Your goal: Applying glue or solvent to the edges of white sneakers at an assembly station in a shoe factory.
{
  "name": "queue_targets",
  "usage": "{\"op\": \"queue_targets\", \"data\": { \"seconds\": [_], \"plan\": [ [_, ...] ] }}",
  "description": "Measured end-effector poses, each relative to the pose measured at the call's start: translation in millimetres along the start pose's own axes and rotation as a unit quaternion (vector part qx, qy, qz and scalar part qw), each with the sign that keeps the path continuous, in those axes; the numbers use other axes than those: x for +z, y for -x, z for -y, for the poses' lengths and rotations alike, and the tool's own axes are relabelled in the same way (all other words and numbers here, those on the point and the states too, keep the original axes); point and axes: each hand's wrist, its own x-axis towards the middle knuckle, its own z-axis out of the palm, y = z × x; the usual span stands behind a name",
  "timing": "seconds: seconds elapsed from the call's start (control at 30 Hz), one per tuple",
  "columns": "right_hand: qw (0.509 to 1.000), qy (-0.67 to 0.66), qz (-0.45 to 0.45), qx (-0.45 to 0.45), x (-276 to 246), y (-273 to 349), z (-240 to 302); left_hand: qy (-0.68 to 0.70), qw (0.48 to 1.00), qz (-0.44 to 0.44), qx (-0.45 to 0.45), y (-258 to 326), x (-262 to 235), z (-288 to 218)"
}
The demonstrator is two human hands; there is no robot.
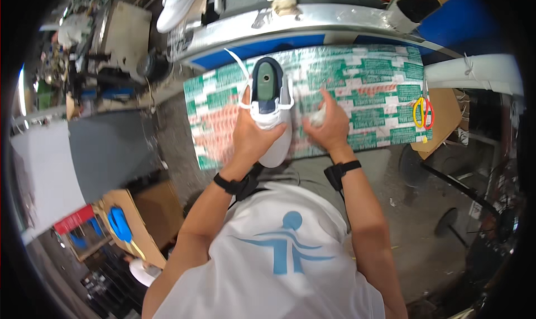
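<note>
A white lace-up shoe (277, 137) stands on the taped board, its toe toward me and its heel away. Inside its dark collar shows a green block with a round hole (266, 80). White laces stick up and out at the sides. My left hand (251, 133) is closed around the shoe's left side, with the thumb across the upper. To the right of the shoe, apart from it, my right hand (330, 124) is slightly blurred. Between its thumb and fingers is a small whitish thing (318, 117), whose kind I cannot make out.
The board (379, 109) is covered in green, white and reddish tape. Yellow- and red-handled scissors (422, 113) lie at its right edge. Beyond it runs a metal rail (234, 35). Another white shoe (174, 6) stands at the far left. A cardboard box (159, 213) sits at lower left.
</note>
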Motion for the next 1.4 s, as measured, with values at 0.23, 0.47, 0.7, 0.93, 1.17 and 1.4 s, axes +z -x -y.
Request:
{"op": "queue_targets", "data": {
  "seconds": [0.23, 0.47, 0.7, 0.93, 1.17, 1.4],
  "plan": [
    [0.975, -0.198, 0.013, 0.097, -30.0, 37.0, 73.6, 0.073, 0.972, 0.181, -0.130, 32.1, -51.0, 35.0],
    [0.963, 0.011, 0.123, -0.239, -12.9, 24.7, 142.5, 0.050, 0.993, 0.063, 0.081, -48.4, -84.6, 36.4],
    [0.952, 0.034, 0.265, -0.152, -41.9, 17.9, 158.7, 0.013, 0.969, 0.246, -0.023, -102.4, -54.3, 40.8],
    [0.894, -0.209, 0.381, -0.107, 19.6, 67.4, 210.5, 0.042, 0.966, 0.255, -0.001, -105.1, -46.9, 35.5],
    [0.912, -0.216, 0.337, -0.084, -30.4, 47.0, 191.8, 0.054, 0.965, 0.253, -0.032, -100.1, -52.8, 39.7],
    [0.977, -0.039, 0.159, -0.135, -50.1, 16.8, 135.4, 0.002, 0.980, 0.184, -0.082, -89.5, -16.3, 26.7]
  ]
}}
